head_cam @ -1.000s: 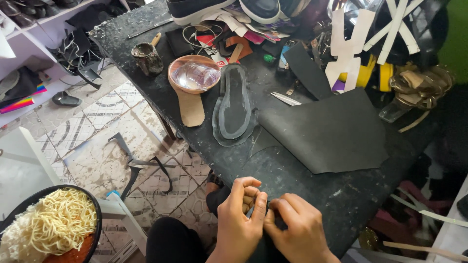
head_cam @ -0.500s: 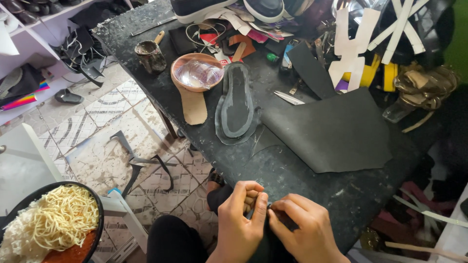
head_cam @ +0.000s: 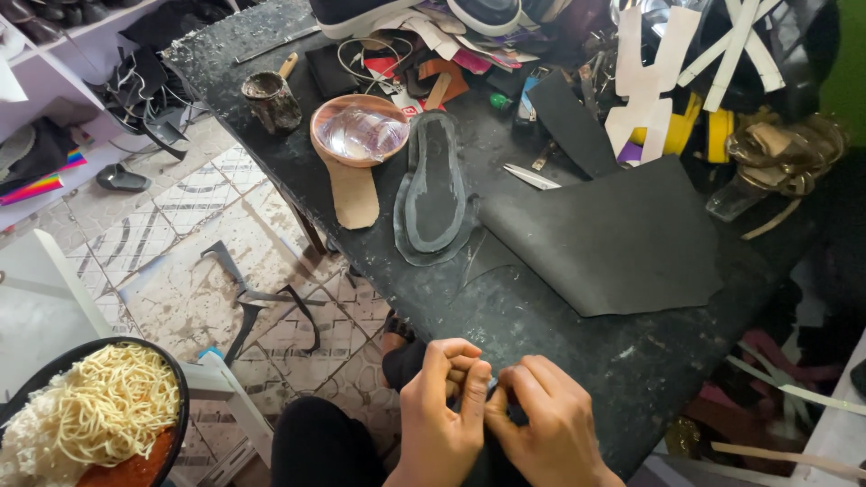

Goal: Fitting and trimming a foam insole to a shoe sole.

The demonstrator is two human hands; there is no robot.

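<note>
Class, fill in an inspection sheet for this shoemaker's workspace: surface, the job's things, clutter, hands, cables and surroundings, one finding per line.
Surface: black worktable, scuffed and speckled with pale marks.
Job's things: a small dark piece pinched between both hands at the table's near edge; too hidden to identify.
Clutter: grey sole cut-out, black sheet, tan insole, bowl, stained cup, white strips.
Hands: left hand and right hand touching, fingertips together.
Cables: thin white cord looped among the scraps.
Surroundings: tiled floor with black offcuts; bowl of noodles at lower left.

small red-and-white label (head_cam: 408, 110), perhaps a tag, on the worktable (head_cam: 559, 325) behind the tan sole
</note>
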